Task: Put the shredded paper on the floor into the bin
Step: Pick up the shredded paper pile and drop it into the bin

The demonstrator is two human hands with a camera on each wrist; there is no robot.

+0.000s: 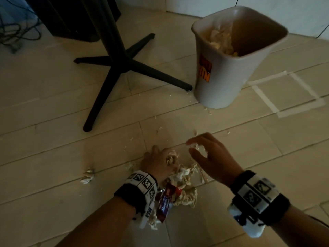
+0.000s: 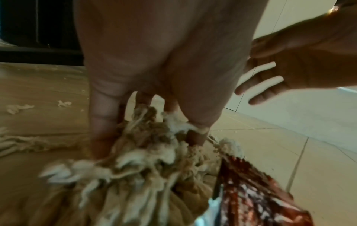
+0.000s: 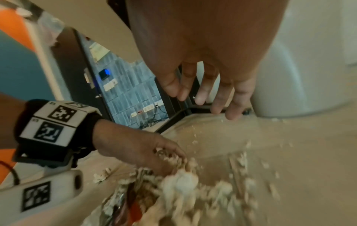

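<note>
Head view, tangled beige shredded paper (image 1: pixel 185 193), floor

1. One bin (image 1: pixel 229 81), with shredded paper inside.
2. One main heap of shredded paper (image 1: pixel 183 189) on the floor.
3. Two small clumps (image 1: pixel 88 176) lying apart.
4. One red wrapper (image 1: pixel 166 202).
5. Two hands: left hand (image 1: pixel 158 164), right hand (image 1: pixel 211 155).
6. One black four-legged stand (image 1: pixel 121 59).

Both forearms are bare, and no sleeve is seen. A black strap with white square plates printed with black coded markers (image 1: pixel 142 182) is worn on the left wrist; below that strap, nearer the elbow, a white camera housing with another marker (image 3: pixel 36 194) is carried — a thin black cable (image 3: pixel 11 172) is looped beside it. A matching black-and-white marker band (image 1: pixel 258 193) is worn on the right wrist.
</note>
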